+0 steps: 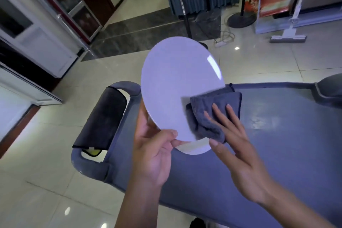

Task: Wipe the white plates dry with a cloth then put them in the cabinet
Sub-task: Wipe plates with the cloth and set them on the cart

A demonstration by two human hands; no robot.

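A white plate (175,87) is held tilted in the air at the centre of the head view. My left hand (154,153) grips its lower left rim, thumb on the face and fingers behind. A folded grey cloth (209,114) lies against the plate's lower right part. My right hand (235,140) presses the cloth onto the plate with straight, spread fingers. Below the held plate, the rim of a second white plate (194,147) shows on the grey cart.
A grey cart top (268,144) fills the lower right, with a black-wrapped handle (103,116) at its left end. A white cabinet (35,42) stands at the left. A fan stand (185,15), cables and a mop (288,37) are on the tiled floor beyond.
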